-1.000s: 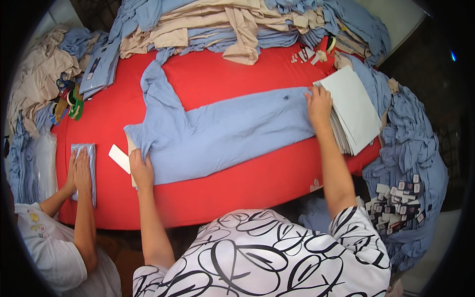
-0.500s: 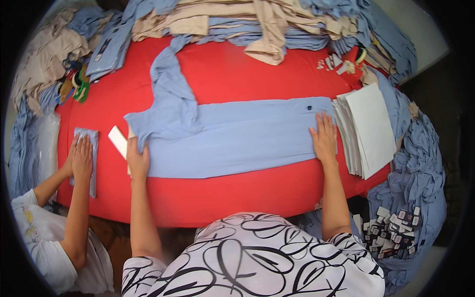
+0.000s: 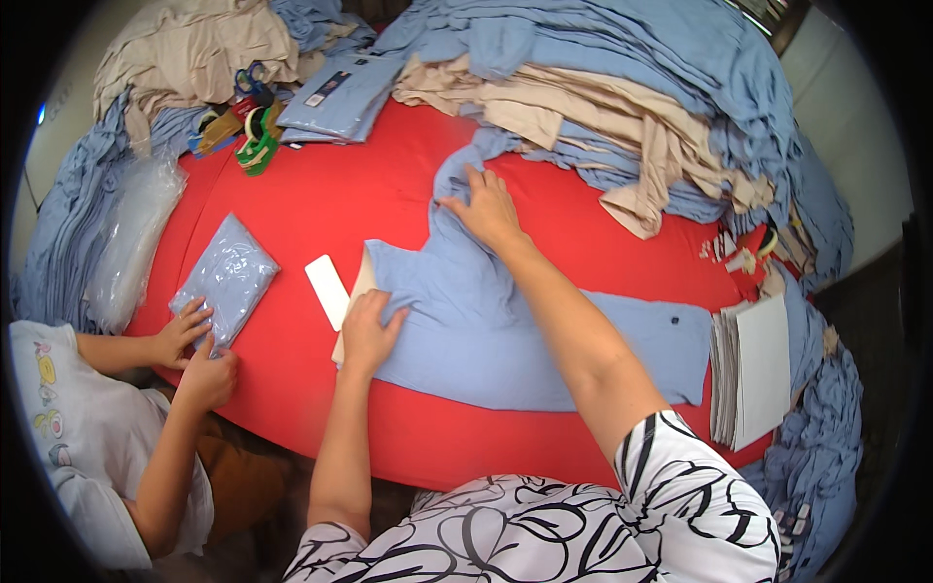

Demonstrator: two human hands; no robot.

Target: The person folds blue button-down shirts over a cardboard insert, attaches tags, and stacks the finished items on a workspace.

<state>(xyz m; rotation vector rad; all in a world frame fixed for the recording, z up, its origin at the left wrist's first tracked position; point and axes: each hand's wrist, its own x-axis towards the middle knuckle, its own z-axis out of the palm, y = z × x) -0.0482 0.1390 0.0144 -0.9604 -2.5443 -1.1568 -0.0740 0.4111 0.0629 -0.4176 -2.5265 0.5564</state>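
Note:
A light blue shirt [image 3: 622,340] lies partly folded in a long panel on the red-covered table. One of its sleeves [image 3: 449,194] stretches away toward the far side. On the sleeve rests my right hand [image 3: 489,212], fingers and thumb apart, with the forearm crossing over the shirt. My left hand [image 3: 367,335] lies on the shirt's left end, thumb spread from the fingers. A beige edge shows under the cloth there. Just left of it lies a white card strip [image 3: 328,290].
At left, a co-worker's hands [image 3: 199,355] touch a blue garment in a clear bag [image 3: 228,277]. Bagged shirts [image 3: 340,97] and tape dispensers [image 3: 258,136] sit at the far left. Blue and beige garments [image 3: 583,97] pile along the back. White sheets [image 3: 758,369] stand at right.
My right hand has left the shirt's right end and reached across to the sleeve. The left hand stays at the left end. The view has shifted; the co-worker's bagged garment is now turned.

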